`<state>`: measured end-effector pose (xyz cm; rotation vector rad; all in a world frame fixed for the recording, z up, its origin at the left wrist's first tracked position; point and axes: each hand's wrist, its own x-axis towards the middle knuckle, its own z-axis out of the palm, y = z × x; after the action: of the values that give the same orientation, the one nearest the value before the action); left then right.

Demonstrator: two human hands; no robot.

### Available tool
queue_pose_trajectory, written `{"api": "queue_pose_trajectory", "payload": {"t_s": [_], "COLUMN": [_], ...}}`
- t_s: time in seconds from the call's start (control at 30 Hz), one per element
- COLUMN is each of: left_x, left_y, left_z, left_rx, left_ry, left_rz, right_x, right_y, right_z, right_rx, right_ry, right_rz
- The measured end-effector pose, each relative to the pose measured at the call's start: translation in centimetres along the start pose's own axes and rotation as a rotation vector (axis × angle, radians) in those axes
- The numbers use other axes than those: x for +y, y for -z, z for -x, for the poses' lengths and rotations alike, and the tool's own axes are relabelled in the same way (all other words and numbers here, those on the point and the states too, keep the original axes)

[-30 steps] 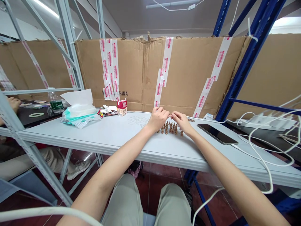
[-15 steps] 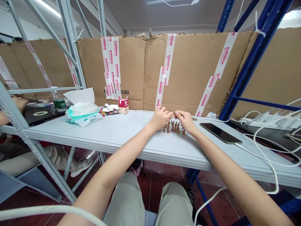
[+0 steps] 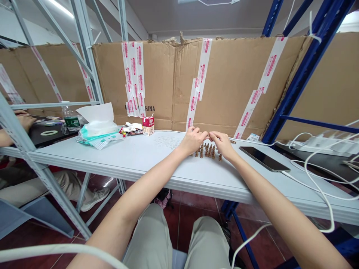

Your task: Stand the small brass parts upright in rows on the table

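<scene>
Left hand (image 3: 193,142), right hand (image 3: 223,145) partly hide brown pieces (image 3: 201,151); hold of fingers (image 3: 214,135) unclear.

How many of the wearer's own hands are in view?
2: the left hand and the right hand, fingertips close together by the small brass-coloured pieces. Some fingers are hidden.

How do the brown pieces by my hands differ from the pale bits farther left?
The brown pieces stand upright, grouped closely; the pale bits lie low, scattered. The brown pieces are dark; the pale bits nearly match the table. Both are small and rest on it.
</scene>
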<state>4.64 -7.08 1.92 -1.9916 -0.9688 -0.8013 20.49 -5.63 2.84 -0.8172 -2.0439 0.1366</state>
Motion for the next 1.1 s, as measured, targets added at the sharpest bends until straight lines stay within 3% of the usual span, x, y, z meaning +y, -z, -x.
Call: {"api": "queue_pose_trajectory", "payload": {"t_s": [0.3,0.67,0.93,1.1], "left_x": [0.01,0.67,0.71,0.87], "left_y": [-0.27,0.07,0.25,0.19], "left_z": [0.12,-0.17,-0.13,-0.27], "left_rx": [0.012,-0.067,-0.063,-0.090], "left_ry": [-0.005,0.196,0.138,0.189], "left_rz": [-0.040,0.157,0.114,0.160], "right_x": [0.00,0.02,0.15,0.08], "right_y": [-0.61,-0.69,-0.48,-0.55], "right_z": [0.03,0.14,0.12,0.12], "right_rx": [-0.088,-0.006,-0.004,0.015], "right_ry": [-0.092,-0.017,0.001,0.018], "right_rz": [-0.200,-0.006,0.039,0.049]}}
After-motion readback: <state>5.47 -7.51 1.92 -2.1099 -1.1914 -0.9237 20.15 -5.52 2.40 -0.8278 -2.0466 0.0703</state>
